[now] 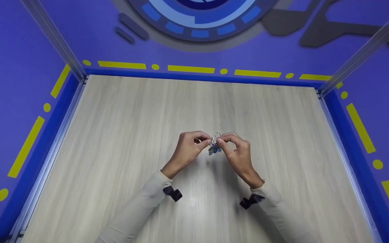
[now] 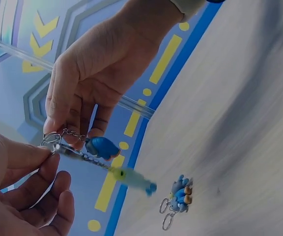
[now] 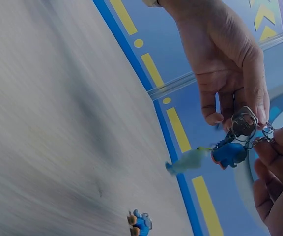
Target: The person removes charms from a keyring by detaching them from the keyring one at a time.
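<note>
Both hands meet over the table, fingertips close together at linked metal key rings. My left hand pinches the ring of a keychain with a pale green figure that hangs from a short chain. The right hand pinches the ring and chain of a keychain with a blue figure. In the right wrist view the blue figure partly covers the chain of the green one. Below the hands, blue keychain figures with two rings lie on the tabletop.
The wood-grain table is bordered by blue panels with yellow marks on the left, back and right. Metal rails rise at its far corners. Black straps sit on the sleeves near both wrists.
</note>
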Demonstrator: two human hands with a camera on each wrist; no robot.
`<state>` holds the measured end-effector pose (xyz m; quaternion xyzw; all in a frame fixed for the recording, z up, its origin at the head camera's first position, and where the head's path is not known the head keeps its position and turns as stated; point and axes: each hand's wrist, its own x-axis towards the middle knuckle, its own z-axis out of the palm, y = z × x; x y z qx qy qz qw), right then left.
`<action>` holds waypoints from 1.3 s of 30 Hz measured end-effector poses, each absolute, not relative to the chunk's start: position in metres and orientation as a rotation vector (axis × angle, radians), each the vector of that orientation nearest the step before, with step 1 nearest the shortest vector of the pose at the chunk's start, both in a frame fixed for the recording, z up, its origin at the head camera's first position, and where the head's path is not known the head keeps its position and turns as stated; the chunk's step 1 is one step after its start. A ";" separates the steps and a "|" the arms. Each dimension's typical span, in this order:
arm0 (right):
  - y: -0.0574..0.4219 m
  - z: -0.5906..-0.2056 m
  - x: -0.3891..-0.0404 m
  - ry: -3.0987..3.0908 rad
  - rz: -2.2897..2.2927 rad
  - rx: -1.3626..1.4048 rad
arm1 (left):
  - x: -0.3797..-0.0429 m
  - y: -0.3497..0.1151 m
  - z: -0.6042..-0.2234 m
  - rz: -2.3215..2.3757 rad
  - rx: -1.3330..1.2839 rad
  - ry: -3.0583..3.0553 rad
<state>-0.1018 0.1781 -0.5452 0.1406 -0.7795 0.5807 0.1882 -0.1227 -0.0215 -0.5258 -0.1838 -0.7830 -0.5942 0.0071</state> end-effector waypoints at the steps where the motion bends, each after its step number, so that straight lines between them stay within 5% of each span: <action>1: 0.178 -0.546 -0.102 -2.170 1.641 0.411 | -0.123 -0.021 -0.525 -1.871 -0.582 -2.446; 22: 0.184 -0.549 -0.101 -2.016 1.687 0.516 | -0.122 -0.019 -0.529 -2.215 -0.538 -2.335; 39: 0.177 -0.519 -0.092 -2.223 1.556 0.440 | -0.123 -0.019 -0.526 -1.753 -0.608 -2.447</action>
